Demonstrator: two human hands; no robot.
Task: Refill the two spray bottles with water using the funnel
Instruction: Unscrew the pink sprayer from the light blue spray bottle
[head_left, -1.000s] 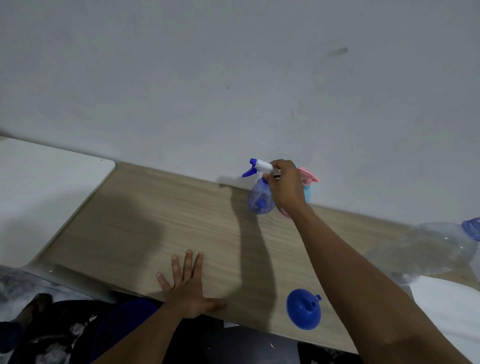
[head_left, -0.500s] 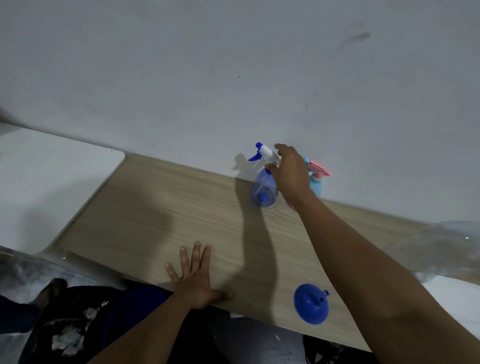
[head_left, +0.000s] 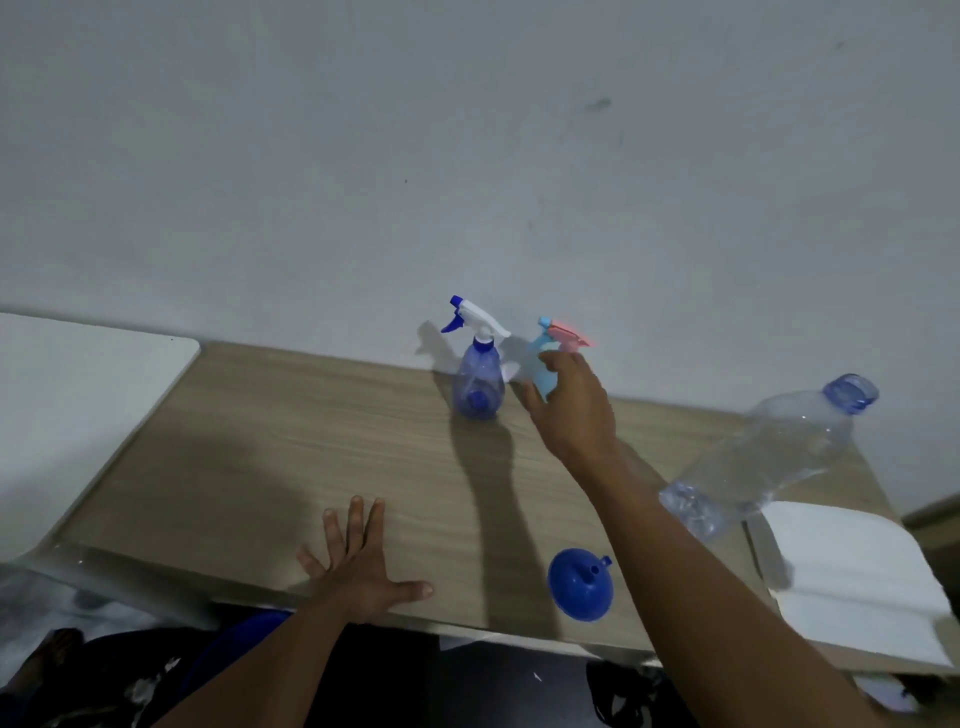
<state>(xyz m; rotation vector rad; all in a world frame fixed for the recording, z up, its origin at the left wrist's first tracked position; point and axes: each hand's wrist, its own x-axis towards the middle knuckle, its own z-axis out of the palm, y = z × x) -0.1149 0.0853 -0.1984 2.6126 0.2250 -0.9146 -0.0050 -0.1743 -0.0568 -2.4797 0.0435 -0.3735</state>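
Right hand (head_left: 576, 410) off blue sprayer (head_left: 478, 384), now at pink-topped sprayer (head_left: 540, 345)

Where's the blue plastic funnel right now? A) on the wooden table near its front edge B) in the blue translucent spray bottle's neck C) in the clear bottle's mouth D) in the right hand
A: the blue plastic funnel lies on the wooden table by its front edge, apart from the left hand and right hand.
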